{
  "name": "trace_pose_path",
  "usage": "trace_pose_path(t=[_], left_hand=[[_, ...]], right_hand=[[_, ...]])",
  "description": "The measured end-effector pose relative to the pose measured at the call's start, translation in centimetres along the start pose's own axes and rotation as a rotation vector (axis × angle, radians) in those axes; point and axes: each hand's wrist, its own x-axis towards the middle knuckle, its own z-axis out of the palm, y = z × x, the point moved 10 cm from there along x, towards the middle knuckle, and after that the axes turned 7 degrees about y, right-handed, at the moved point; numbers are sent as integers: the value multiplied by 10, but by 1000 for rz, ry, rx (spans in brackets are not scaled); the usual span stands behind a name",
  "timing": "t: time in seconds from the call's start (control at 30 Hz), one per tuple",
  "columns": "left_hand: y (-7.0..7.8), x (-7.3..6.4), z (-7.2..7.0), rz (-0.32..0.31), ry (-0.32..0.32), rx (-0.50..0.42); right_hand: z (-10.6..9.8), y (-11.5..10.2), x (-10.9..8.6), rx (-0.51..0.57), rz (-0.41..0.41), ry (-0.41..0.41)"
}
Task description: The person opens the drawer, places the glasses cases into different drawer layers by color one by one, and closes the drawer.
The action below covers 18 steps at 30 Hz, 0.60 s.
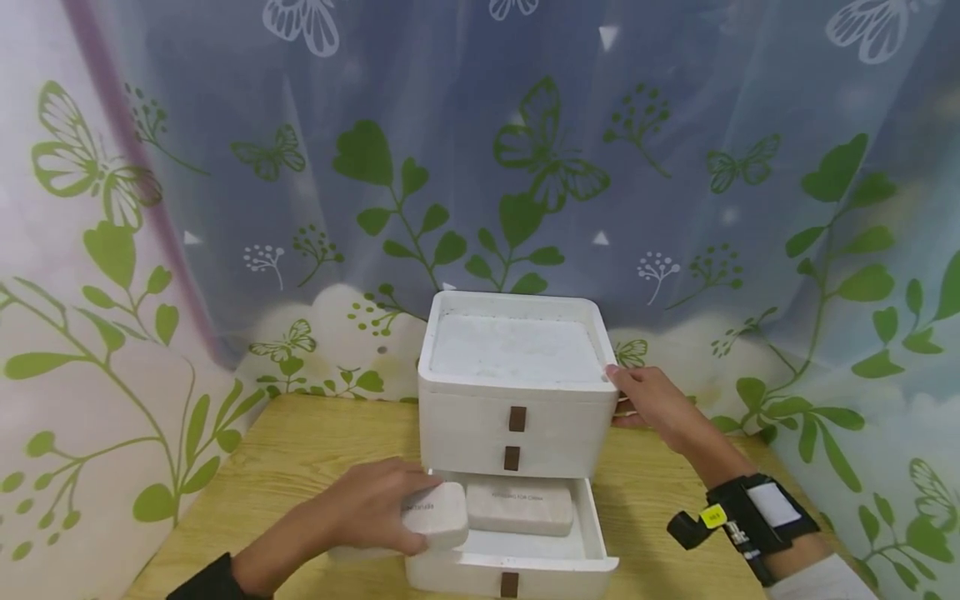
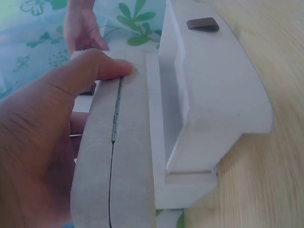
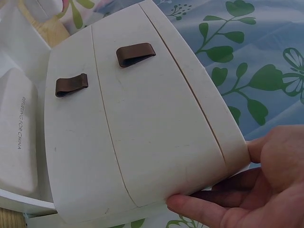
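My left hand (image 1: 375,504) grips a pale hinged case (image 1: 438,515) over the left side of an open bottom drawer. In the left wrist view, my thumb lies across the top end of the case (image 2: 99,156), beside its metal hinge. A second case (image 1: 519,507), with printed lettering, lies at the back of the pulled-out drawer (image 1: 540,550). My right hand (image 1: 660,404) holds the upper right corner of the white drawer cabinet (image 1: 480,429). Its thumb hooks over the top rim, and its fingers lie along the side (image 3: 228,199).
The cabinet stands on a wood-grain table (image 1: 322,433), close to a patterned curtain (image 1: 450,167) behind it. Brown tabs (image 1: 517,419) stick out from the drawer fronts. A shallow raised rim surrounds the cabinet's top tray (image 1: 517,346).
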Motion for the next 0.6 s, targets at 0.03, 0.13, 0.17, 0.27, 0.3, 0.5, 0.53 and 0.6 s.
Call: trace_pose_path(t=[0.03,0.13,0.17,0.27,0.3,0.5,0.53,0.6], left_hand=[[2,3,2,0,-9,-11],[8,14,10,15,-41,-38],[10,18,13,27,-52,-42],[19,29,21,65,-71,-37],[22,32,24,75,-74,-30],[39,49,36,111,-109,-25],[42,51,38,116,-119,-28],[45,55,43,127,-138,-31]], right_hand=[[0,0,0,-2,0,-1],[0,1,0,-1,0,-2],[-1,1,0,0,-1,-2],[0,1,0,7,-1,-1],[0,1,0,10,0,-1],[1,0,0,11,0,4],[1,0,0,12,0,3],[0,0,-1,15,1,6]])
